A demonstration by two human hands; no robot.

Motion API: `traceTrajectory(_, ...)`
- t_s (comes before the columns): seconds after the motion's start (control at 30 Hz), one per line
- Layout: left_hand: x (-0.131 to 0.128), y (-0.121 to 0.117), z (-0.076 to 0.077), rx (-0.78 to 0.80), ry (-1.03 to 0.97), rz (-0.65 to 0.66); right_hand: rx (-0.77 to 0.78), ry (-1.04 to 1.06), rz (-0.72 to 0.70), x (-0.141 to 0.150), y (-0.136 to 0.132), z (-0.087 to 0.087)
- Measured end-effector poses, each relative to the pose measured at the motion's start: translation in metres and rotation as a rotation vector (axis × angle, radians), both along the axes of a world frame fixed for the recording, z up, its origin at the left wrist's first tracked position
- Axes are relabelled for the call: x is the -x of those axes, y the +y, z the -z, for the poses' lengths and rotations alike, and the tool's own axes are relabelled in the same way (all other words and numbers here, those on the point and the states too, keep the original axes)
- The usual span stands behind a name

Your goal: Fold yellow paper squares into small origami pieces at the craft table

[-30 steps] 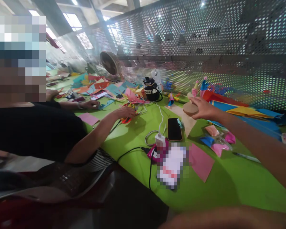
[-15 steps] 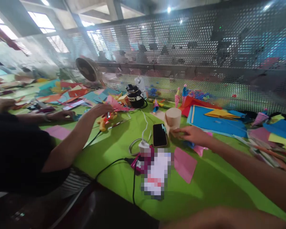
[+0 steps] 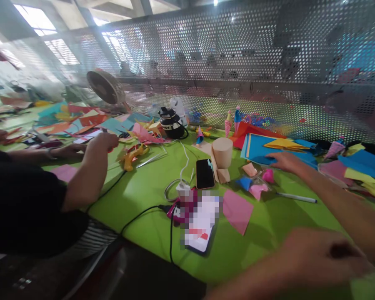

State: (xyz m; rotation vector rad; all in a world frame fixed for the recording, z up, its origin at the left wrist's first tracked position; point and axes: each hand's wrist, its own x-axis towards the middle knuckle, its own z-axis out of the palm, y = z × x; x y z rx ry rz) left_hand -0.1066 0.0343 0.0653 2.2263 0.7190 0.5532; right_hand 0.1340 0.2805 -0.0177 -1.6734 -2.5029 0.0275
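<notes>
Blue sheets (image 3: 256, 152) lie fanned on the green table (image 3: 268, 221), at the front edge of the paper pile. Clock centred on the right hand's fingertips, twelve pointing to the mesh screen (image 3: 206, 54).

Right hand (image 3: 283, 161) clearly nearer. Fingers stretched out, thumb a little apart, nothing seen between them. Tips overlap the sheets' near edge in this view; contact or hover, cannot tell. Stack spreads from ten round to three. Long axis, as seen, about nine to three, right end dipping toward four. Forearm comes in from four, so it crosses that axis at a slant.

Yellow folded paper (image 3: 286, 144) on top, at two. Red paper (image 3: 258, 130) at eleven. Tan roll (image 3: 222, 152) upright at nine, well apart. Small packets (image 3: 253, 183) near, at seven.

Left hand (image 3: 326, 252) at five, well back from the sheets; fingers loosely curled, blurred, grip cannot be told. Pen (image 3: 296, 197) at its eleven.
</notes>
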Motion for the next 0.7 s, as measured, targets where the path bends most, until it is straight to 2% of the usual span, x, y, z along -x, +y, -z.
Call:
traceTrajectory(0.07, -0.05, -0.008, 0.027, -0.028, 0.091, -0.114, 0.02, -0.036, -0.002, -0.003, 0.001, 0.004)
traceTrajectory(0.1, -0.066, -0.007, 0.038, -0.085, 0.145, -0.196, 0.022, -0.048, -0.005, -0.004, 0.001, 0.005)
traceTrajectory(0.17, -0.08, 0.001, 0.054, -0.244, 0.226, -0.294, 0.02, -0.07, -0.005, -0.004, 0.001, 0.007)
traceTrajectory(0.33, -0.076, 0.042, 0.08, -0.525, 0.359, -0.403, 0.027, -0.095, -0.005, -0.002, -0.001, 0.009)
traceTrajectory(0.4, -0.075, 0.058, 0.093, -0.61, 0.367, -0.387, 0.031, -0.101, -0.009, -0.003, -0.001, 0.009)
traceTrajectory(0.53, -0.072, 0.083, 0.116, -0.645, 0.43, -0.42, 0.03, -0.111, -0.009, -0.007, -0.004, 0.009)
traceTrajectory(0.7, -0.053, 0.1, 0.121, -0.615, 0.55, -0.564, 0.024, -0.109, 0.024, -0.01, -0.008, 0.015)
